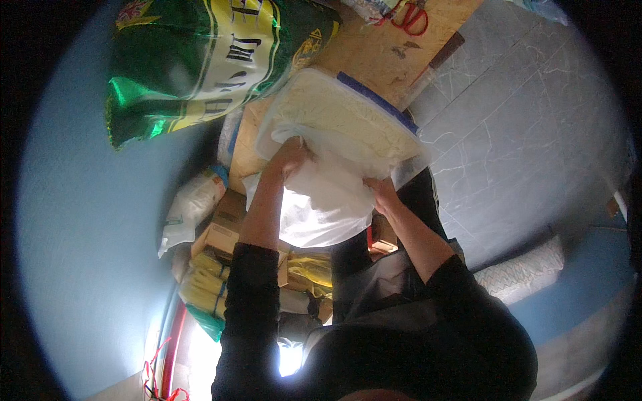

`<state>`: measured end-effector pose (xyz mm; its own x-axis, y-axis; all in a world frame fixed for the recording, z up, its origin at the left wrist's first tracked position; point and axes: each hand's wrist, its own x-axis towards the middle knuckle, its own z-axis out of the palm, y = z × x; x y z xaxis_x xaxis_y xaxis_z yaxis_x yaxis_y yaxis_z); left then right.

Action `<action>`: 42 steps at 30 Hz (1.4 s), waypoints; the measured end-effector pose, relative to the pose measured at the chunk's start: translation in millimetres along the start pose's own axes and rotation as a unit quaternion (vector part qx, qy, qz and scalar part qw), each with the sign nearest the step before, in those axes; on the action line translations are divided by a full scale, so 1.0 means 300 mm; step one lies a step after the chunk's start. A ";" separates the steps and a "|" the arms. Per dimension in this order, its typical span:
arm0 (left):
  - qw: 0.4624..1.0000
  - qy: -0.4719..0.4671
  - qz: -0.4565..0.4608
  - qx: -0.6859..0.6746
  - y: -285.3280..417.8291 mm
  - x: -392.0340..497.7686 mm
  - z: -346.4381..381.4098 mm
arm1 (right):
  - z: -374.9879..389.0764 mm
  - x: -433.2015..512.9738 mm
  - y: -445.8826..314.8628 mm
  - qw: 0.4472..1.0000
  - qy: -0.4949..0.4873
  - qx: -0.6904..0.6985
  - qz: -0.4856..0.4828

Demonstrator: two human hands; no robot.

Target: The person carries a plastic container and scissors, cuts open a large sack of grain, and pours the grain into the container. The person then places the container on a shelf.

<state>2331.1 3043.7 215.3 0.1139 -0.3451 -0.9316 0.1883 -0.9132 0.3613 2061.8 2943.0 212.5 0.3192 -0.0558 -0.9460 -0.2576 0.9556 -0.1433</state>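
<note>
A translucent plastic tub point(271, 108) of pale, flour-like powder point(361, 113) sits before me, with a dark blue strip point(378, 100) along its far right side. Draped over its near side and hanging towards me is a thin white bag or sheet point(326, 200), brightly lit below. My left hand point(294, 158) grips this white material by the tub's near left corner, its fingertips partly hidden. At the near right, my right hand point(383, 193) pinches the material's other side. Whether anything is inside it, I cannot tell.
A shiny green bag point(160, 60) bearing writing stands at the far left. Red-handled scissors point(415, 20) lie on the wooden tabletop point(371, 50). Cardboard boxes point(220, 238), a white package point(193, 208) and yellow bags point(203, 285) fill the lower left. Grey tiled floor point(506, 120) lies right.
</note>
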 end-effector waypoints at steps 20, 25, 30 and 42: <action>0.980 0.051 -0.048 -0.186 -0.002 -0.458 0.034 | 0.002 -0.239 -0.002 0.979 0.025 -0.188 -0.074; 0.989 0.034 -0.047 -0.136 0.030 -0.387 0.027 | 0.028 -0.212 -0.052 0.984 0.058 -0.163 -0.048; 0.955 0.031 -0.064 -0.289 0.027 -0.348 -0.034 | 0.039 -0.198 -0.130 0.972 0.010 0.199 0.126; 0.996 -0.047 -0.038 0.068 -0.135 -0.083 0.059 | -0.037 0.007 0.050 0.982 0.004 0.148 0.117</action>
<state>2303.4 3085.6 223.1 0.0119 -0.2859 -0.9582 0.0586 -0.9564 0.2861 2048.5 2954.1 205.3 0.2747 0.1745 -0.9456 -0.0466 0.9847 0.1681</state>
